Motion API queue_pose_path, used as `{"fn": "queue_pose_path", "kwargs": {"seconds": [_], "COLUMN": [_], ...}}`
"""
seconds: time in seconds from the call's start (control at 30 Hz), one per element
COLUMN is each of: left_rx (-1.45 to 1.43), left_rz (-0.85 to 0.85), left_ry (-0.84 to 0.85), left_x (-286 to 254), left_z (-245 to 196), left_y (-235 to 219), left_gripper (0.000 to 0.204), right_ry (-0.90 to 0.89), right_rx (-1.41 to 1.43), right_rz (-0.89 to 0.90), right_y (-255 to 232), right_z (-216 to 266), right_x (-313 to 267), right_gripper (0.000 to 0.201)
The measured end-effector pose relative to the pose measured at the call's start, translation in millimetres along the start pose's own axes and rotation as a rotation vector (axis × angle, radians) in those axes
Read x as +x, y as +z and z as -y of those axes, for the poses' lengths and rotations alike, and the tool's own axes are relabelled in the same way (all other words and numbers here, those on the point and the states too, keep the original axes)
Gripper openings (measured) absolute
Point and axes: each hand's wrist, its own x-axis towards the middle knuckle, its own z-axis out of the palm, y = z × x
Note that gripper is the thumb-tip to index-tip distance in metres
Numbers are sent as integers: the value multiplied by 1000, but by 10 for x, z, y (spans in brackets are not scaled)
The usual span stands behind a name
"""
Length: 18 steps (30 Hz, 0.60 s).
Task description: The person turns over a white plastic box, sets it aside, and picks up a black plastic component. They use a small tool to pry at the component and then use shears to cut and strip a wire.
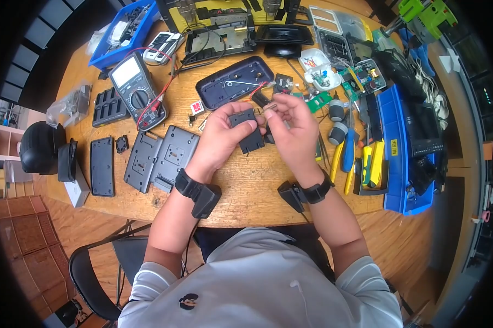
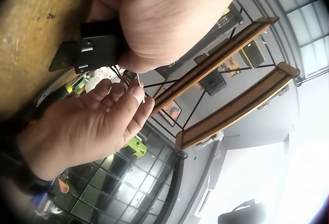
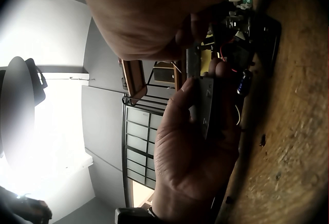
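My left hand (image 1: 222, 136) grips a flat black plastic case (image 1: 250, 141), its thumb lying across the top face. Small metal contacts show on the case's edge in the left wrist view. Close beside it, my right hand (image 1: 296, 131) pinches a small slender piece (image 2: 138, 79) between thumb and fingertips; its kind is too small to tell. Thin dark wires (image 2: 119, 74) show between the two hands in the left wrist view. Beyond the fingertips lies a dark blue shallow cover (image 1: 205, 87) with a hex key on it.
A multimeter (image 1: 132, 90) with red leads lies at left, near a grey hinged plate (image 1: 161, 156) and a dark panel (image 1: 102, 167). Green circuit boards (image 1: 318, 102) lie at right. A blue screwdriver (image 1: 348, 150), yellow-handled tools and a long blue bin (image 1: 391, 180) line the right side.
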Motion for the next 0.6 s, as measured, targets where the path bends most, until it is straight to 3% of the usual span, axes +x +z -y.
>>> {"fn": "queue_pose_path", "kwargs": {"seconds": [0.37, 0.6], "left_rx": [73, 120], "left_rz": [30, 44], "left_ry": [2, 21], "left_x": [-18, 2], "left_z": [-23, 22], "left_y": [3, -44], "left_gripper": [33, 32], "right_ry": [-61, -265], "right_rx": [-198, -306], "right_rz": [60, 62], "right_y": [-40, -30], "right_z": [-97, -91], "right_x": [-11, 12], "right_gripper": [16, 12]}}
